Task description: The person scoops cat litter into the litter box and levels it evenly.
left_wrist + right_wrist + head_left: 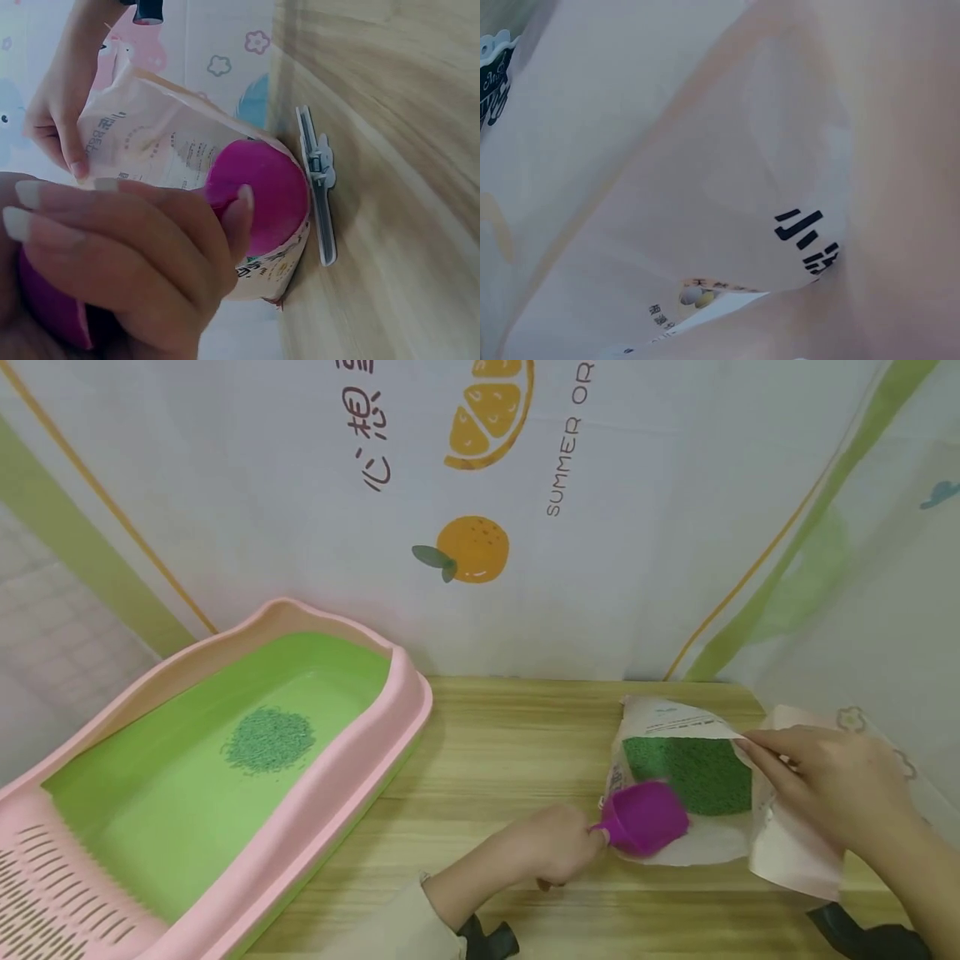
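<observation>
In the head view my left hand grips a purple scoop by its handle. The scoop's bowl lies at the mouth of a pale printed bag, over its near edge. Green pellet litter fills the part of the bag that shows. At the bag's right side my right hand pinches the rim between thumb and fingers. The left wrist view shows the left hand's curled fingers round the scoop handle. Bag material fills most of the right wrist view.
A pink and green litter box stands on the left, with a small heap of green pellets inside. A sealing clip lies on the wooden table beside the bag. Printed cloth hangs behind.
</observation>
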`<action>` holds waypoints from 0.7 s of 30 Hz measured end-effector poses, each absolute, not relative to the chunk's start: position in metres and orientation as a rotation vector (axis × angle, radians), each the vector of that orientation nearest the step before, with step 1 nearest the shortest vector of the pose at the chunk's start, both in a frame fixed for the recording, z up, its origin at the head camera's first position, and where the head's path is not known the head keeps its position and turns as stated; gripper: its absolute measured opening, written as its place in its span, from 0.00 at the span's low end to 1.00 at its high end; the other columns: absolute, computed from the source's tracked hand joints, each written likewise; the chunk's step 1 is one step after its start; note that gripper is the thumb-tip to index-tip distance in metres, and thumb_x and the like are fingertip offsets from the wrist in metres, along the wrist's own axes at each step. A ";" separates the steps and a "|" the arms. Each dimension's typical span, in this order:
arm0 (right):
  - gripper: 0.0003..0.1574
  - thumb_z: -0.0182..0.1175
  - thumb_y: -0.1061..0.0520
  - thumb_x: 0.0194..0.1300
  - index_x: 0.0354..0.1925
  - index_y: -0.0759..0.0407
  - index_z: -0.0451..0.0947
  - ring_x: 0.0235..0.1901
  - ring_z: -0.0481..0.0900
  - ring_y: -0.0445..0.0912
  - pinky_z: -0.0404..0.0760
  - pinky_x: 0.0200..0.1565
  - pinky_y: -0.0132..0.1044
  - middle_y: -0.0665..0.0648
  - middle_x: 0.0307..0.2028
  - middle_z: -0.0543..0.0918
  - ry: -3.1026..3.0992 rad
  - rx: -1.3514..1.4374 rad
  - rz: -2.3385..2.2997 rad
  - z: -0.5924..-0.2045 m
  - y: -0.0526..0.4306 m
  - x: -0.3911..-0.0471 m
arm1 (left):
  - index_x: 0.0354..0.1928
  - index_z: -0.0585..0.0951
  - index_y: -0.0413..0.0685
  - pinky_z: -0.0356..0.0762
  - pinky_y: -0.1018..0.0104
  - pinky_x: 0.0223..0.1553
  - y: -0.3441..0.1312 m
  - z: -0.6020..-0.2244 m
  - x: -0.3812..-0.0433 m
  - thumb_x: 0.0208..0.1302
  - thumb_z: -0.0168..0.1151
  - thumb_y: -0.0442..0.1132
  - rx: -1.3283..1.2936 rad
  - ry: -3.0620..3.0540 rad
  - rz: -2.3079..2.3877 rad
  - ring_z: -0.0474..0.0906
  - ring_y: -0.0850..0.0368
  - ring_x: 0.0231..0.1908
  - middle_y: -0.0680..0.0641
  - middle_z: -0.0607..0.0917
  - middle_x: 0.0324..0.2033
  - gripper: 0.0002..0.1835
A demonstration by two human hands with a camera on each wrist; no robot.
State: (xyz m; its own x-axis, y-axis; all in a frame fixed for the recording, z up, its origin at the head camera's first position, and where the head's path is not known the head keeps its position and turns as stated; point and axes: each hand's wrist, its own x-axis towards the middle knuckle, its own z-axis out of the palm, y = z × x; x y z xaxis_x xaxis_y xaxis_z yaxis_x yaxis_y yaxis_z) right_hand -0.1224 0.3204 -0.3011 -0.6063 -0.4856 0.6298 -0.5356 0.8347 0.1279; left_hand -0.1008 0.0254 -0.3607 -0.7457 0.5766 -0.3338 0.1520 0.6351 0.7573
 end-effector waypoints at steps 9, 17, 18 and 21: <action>0.41 0.45 0.30 0.76 0.33 0.58 0.90 0.14 0.76 0.50 0.66 0.16 0.36 0.58 0.22 0.88 -2.325 0.749 0.101 -0.301 0.317 -0.123 | 0.30 0.79 0.43 0.72 0.72 0.11 0.042 -0.356 -0.115 0.83 0.38 0.43 0.772 2.375 0.647 0.67 0.61 0.07 0.52 0.71 0.12 0.24; 0.29 0.56 0.38 0.74 0.34 0.58 0.90 0.14 0.78 0.51 0.69 0.16 0.37 0.58 0.22 0.88 -2.345 0.739 0.088 -0.302 0.317 -0.121 | 0.21 0.72 0.44 0.69 0.73 0.11 0.052 -0.358 -0.127 0.83 0.38 0.42 0.736 2.322 0.701 0.65 0.61 0.07 0.53 0.66 0.08 0.27; 0.27 0.58 0.39 0.73 0.34 0.58 0.90 0.14 0.78 0.51 0.68 0.16 0.37 0.58 0.22 0.88 -2.352 0.732 0.091 -0.302 0.317 -0.121 | 0.19 0.70 0.45 0.68 0.74 0.11 0.053 -0.358 -0.129 0.83 0.38 0.42 0.733 2.317 0.709 0.65 0.61 0.06 0.53 0.65 0.08 0.28; 0.23 0.61 0.42 0.71 0.34 0.58 0.90 0.15 0.78 0.51 0.68 0.16 0.37 0.58 0.22 0.88 -2.370 0.714 0.094 -0.303 0.317 -0.120 | 0.13 0.65 0.48 0.65 0.74 0.10 0.059 -0.359 -0.132 0.82 0.38 0.41 0.690 2.295 0.753 0.63 0.61 0.06 0.54 0.64 0.06 0.30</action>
State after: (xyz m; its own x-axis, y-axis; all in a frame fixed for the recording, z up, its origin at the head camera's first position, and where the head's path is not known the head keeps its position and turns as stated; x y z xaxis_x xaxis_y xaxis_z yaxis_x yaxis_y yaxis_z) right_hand -0.1200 0.3171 -0.3025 -0.6387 -0.4693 0.6098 -0.5163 0.8490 0.1127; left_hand -0.1320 0.0588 -0.3589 -0.6718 0.6305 -0.3889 0.2776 0.7010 0.6570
